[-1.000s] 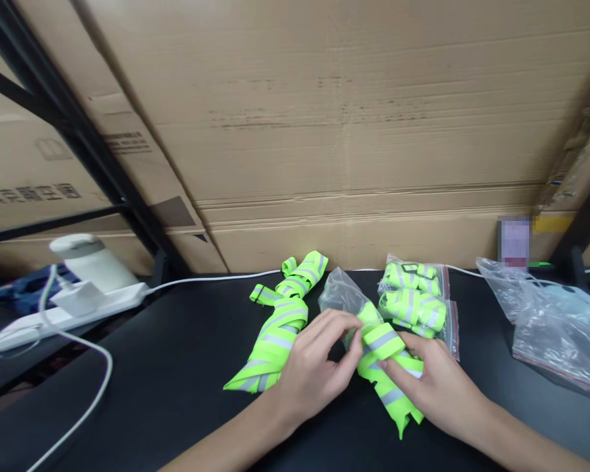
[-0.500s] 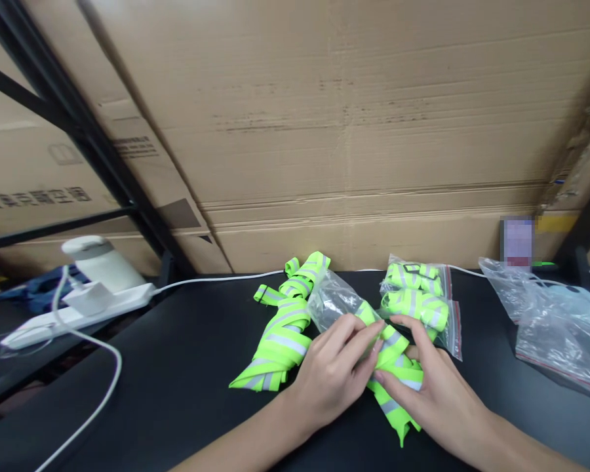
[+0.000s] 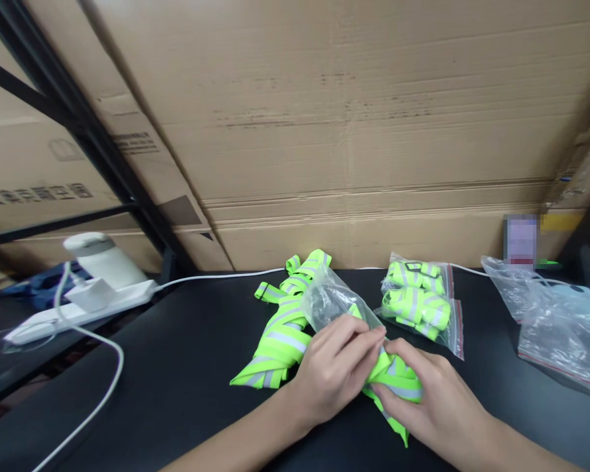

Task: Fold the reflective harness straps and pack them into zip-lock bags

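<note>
Straps [image 3: 400,383], green and striped, held partly inside a clear bag [image 3: 328,298], forward of the tabletop's [image 3: 187,367] back edge.
Loose bundles [image 3: 280,337] are laid at left; the bag's rim is pinched by the left hand [image 3: 335,370]; the straps are clasped between the right hand's [image 3: 435,396] thumb and fingers; bagged bundles [image 3: 417,307] are set near the back edge, plastic bags [image 3: 558,337] toward its right corner.

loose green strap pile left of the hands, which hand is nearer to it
Left. The left hand is close by the right side of the strap pile; the right hand is farther right, beyond the left hand.
</note>
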